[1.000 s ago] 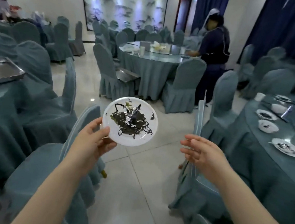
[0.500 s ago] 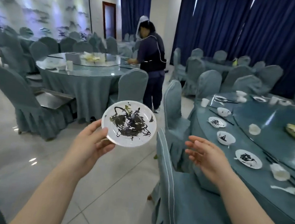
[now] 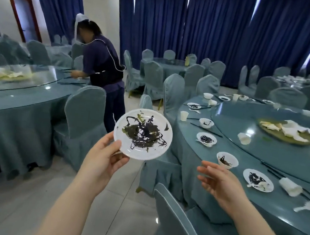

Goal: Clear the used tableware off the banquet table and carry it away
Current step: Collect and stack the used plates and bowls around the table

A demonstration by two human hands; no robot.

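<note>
- Two hands up front: left hand (image 3: 105, 158) pinches white plate (image 3: 143, 133) by its 7 o'clock rim, thumb on top, over the floor.
- Plate smeared with dark sauce and green scraps.
- Right hand (image 3: 222, 181) spread, fingers loose, holding nothing, near desk (image 3: 191, 146) edge.
- Desk at 2 o'clock carries dirty bowl (image 3: 227, 160), small plates, cups, chopsticks.
- Another person (image 3: 101, 68) at 11 o'clock, bent over second desk.

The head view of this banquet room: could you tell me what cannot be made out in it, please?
- Left hand: the dirty plate it holds hides the fingers beneath; only the thumb shows.
- Banquet table: its right side is cut off by the frame edge.
- Far table: its white tableware is too small and blurred to identify.
- Other person: the working hand is blurred.
</note>
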